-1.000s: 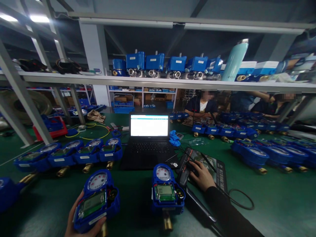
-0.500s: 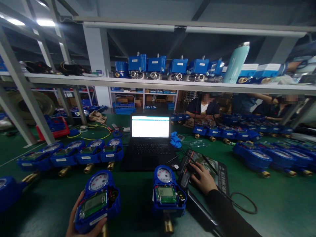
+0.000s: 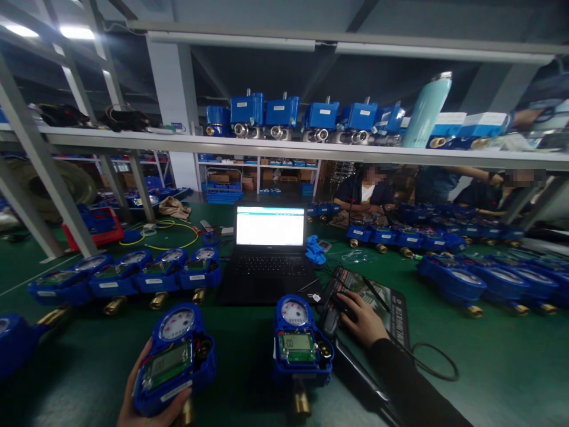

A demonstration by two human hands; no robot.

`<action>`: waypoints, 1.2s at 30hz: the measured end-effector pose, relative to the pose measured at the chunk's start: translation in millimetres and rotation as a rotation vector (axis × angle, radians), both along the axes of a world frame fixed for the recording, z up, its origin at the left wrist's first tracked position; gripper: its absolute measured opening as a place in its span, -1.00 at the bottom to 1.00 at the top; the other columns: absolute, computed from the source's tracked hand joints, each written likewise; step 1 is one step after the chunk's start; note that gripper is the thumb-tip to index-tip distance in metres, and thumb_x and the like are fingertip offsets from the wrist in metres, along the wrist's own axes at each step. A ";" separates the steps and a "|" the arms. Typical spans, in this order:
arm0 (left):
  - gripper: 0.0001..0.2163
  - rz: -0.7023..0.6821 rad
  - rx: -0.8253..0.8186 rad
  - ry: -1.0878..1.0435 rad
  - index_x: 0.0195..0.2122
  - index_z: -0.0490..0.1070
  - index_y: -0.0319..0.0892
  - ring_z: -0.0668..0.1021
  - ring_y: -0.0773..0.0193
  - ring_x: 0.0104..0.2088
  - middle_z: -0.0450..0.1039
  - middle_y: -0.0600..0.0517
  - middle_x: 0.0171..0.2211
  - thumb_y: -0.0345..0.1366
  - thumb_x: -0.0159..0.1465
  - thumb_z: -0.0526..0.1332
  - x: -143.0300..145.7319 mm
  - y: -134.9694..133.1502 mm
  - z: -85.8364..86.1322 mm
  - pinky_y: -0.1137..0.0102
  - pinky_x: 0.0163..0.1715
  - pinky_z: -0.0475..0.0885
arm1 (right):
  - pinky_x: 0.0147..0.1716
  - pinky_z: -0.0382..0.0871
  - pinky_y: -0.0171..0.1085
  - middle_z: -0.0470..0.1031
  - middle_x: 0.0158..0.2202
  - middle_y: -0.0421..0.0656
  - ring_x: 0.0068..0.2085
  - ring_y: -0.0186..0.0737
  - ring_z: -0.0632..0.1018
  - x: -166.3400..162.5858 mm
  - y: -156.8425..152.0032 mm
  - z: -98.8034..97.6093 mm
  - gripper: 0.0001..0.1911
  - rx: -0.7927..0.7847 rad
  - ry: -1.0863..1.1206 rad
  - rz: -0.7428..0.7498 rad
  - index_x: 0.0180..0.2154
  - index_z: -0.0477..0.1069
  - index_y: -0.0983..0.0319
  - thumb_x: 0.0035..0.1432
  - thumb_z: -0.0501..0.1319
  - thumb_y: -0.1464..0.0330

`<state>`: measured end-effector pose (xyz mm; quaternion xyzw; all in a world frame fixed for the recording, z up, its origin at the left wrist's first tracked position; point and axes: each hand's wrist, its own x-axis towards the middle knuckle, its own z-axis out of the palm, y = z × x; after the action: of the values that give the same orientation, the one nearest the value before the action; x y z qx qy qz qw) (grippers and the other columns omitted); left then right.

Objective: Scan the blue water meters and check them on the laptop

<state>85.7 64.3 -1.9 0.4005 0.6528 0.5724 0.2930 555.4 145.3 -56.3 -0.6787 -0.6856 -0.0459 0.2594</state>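
Note:
My left hand (image 3: 133, 394) is closed around the lower end of a blue water meter (image 3: 202, 376), fingers on its left side and thumb across the front edge. That meter has a round dial, a small display and a brass fitting below. My right hand (image 3: 362, 320) rests over a black computer mouse (image 3: 345, 306) on a printed mouse pad (image 3: 395, 302). Between my hands stands a second blue water meter (image 3: 296, 344), its display lit with digits. Against its right side lies a black handheld device (image 3: 355, 367) with a long handle. Behind is an open laptop (image 3: 269, 261) with a mostly white screen.
Rows of blue meters sit at the left (image 3: 111, 279) and right (image 3: 457, 279) of the green table (image 3: 502, 367). A shelf (image 3: 275, 145) spans above, holding more meters and a pale green bottle (image 3: 427, 110). Two people work across the table. A cable (image 3: 444, 370) loops near my right arm.
The view has shifted very slightly. Both hands keep their places, the left on the meter and the right on the mouse.

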 end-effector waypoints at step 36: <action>0.04 -0.004 0.012 0.046 0.29 0.09 -0.09 0.42 -0.24 0.06 0.31 -0.15 0.10 0.14 -0.22 0.41 -2.4 0.6 -4.0 -0.13 0.13 0.22 | 0.06 0.38 -0.06 0.32 0.17 -0.04 0.10 -0.04 0.43 0.9 2.2 -3.9 -0.49 0.000 -0.029 0.021 0.12 0.37 0.14 0.14 0.08 0.25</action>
<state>83.3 64.9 -5.9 0.4165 0.6551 0.5663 0.2769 556.3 147.5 -60.2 -0.6709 -0.6962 -0.0529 0.2498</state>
